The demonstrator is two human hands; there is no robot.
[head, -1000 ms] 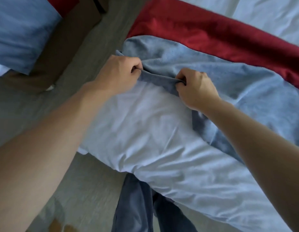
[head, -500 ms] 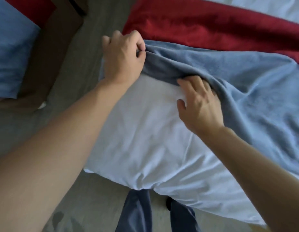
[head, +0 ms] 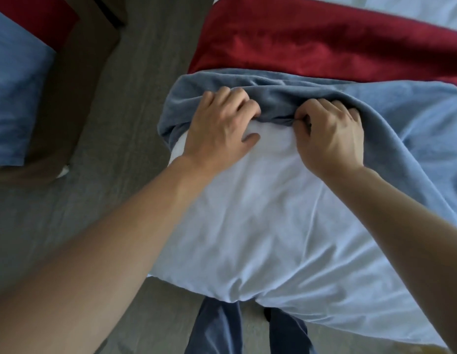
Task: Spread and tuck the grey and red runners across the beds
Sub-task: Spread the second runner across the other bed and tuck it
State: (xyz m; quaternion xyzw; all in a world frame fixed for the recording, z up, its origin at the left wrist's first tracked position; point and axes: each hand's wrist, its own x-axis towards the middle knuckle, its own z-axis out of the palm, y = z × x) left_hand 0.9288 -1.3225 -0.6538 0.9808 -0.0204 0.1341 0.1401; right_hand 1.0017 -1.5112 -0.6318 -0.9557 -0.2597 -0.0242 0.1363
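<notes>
A grey runner (head: 391, 111) lies bunched across the corner of a bed with a white sheet (head: 260, 213). Beyond it, touching its far edge, stretches a red runner (head: 311, 44). My left hand (head: 219, 129) rests on the sheet near the bed's left edge, its curled fingers dug into the grey runner's near fold. My right hand (head: 327, 131) grips the same fold a little to the right, thumb and fingers pinching the cloth. The runner's left end hangs over the bed's side.
A grey floor (head: 135, 72) runs between this bed and a second bed at the left, which has a brown frame (head: 68, 103), a blue cover (head: 15, 93) and a red strip (head: 40, 14). My trouser legs (head: 217, 328) show at the bottom.
My left hand came down from the runner's raised corner onto its near fold. My right hand went from lying flat on the runner to pinching the fold. The view shifted slightly.
</notes>
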